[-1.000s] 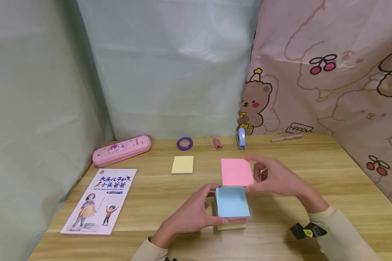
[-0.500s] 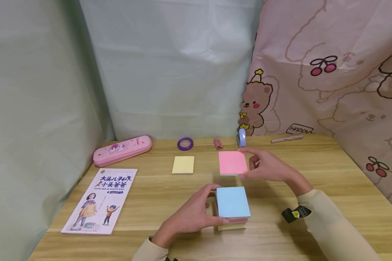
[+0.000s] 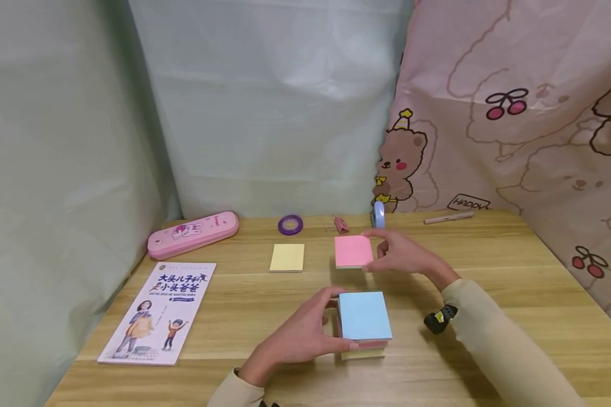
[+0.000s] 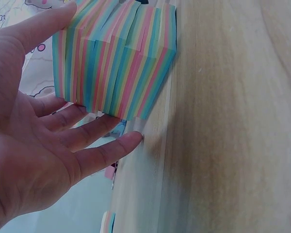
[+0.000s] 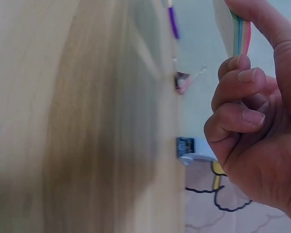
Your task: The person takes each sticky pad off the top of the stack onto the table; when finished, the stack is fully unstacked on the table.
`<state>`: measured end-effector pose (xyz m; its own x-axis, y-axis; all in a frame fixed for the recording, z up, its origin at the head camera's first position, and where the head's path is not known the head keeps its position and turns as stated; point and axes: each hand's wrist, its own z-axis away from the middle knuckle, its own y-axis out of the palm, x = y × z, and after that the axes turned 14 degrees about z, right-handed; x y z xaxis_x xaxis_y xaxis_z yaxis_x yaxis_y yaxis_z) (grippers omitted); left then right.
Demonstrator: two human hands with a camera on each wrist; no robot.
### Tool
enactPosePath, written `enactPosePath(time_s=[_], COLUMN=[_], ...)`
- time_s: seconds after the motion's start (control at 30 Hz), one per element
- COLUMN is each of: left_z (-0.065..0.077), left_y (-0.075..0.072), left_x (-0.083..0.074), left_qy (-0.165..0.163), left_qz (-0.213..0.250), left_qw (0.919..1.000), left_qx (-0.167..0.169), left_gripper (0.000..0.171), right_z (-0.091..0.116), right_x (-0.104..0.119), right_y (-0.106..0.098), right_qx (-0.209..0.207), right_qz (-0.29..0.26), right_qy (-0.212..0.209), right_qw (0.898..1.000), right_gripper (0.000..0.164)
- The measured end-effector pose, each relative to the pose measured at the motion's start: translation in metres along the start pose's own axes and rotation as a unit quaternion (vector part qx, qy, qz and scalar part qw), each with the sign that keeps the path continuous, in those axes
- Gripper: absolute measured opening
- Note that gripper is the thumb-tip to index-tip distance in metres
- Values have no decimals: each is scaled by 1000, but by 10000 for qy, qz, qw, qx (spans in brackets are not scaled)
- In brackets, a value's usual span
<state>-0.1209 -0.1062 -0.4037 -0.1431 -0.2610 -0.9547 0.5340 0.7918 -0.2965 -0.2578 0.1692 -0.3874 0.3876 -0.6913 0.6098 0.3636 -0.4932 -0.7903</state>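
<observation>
Between thumb and index finger, my right hand point(image 3: 402, 254) pinches a thin pink-topped pad of sticky notes point(image 3: 353, 251) by its right side. In the right wrist view that pad point(image 5: 241, 36) shows coloured layers at its edge and is off the table, its other fingers curled below. My left hand point(image 3: 305, 330) grips the left side of a tall sticky-note stack point(image 3: 364, 316) with a blue top. Striped pink, yellow and blue layers of the stack point(image 4: 116, 63) fill the left wrist view, thumb on one side and fingertips on the other.
A yellow sticky-note pad point(image 3: 287, 258) lies left of the pink one. Behind are a purple tape roll point(image 3: 290, 225), a pink binder clip point(image 3: 341, 225), a blue stapler point(image 3: 379, 215) and a pen point(image 3: 448, 218). At left are a pink pencil case point(image 3: 193, 234) and a booklet point(image 3: 158, 314).
The pink-topped pad in my right hand has come away from above the blue-topped stack, moving back and left towards the yellow pad. My left hand keeps its hold on the stack.
</observation>
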Motion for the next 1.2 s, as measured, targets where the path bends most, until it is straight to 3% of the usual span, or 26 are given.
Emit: enactPosePath(time_s=[0.5, 0.83, 1.07, 1.2], left_z=[0, -1, 0, 0], left_y=[0, 3, 1, 0], left_x=[0, 0, -2, -1], left_qy=[48, -19, -41, -39], left_qz=[-83, -37, -64, -81], left_qw=[10000, 10000, 10000, 10000], left_qx=[16, 48, 9, -10], left_gripper=[89, 90, 90, 90], right_z=[-41, -49, -54, -57], right_x=[-3, -1, 2, 5], right_y=[25, 35, 35, 36], right_qx=[311, 206, 307, 274], right_qz=[-35, 695, 1007, 1103], right_qy=[-50, 149, 352, 302], right_qw=[9995, 9973, 9938, 9931], right_gripper=[76, 77, 88, 84])
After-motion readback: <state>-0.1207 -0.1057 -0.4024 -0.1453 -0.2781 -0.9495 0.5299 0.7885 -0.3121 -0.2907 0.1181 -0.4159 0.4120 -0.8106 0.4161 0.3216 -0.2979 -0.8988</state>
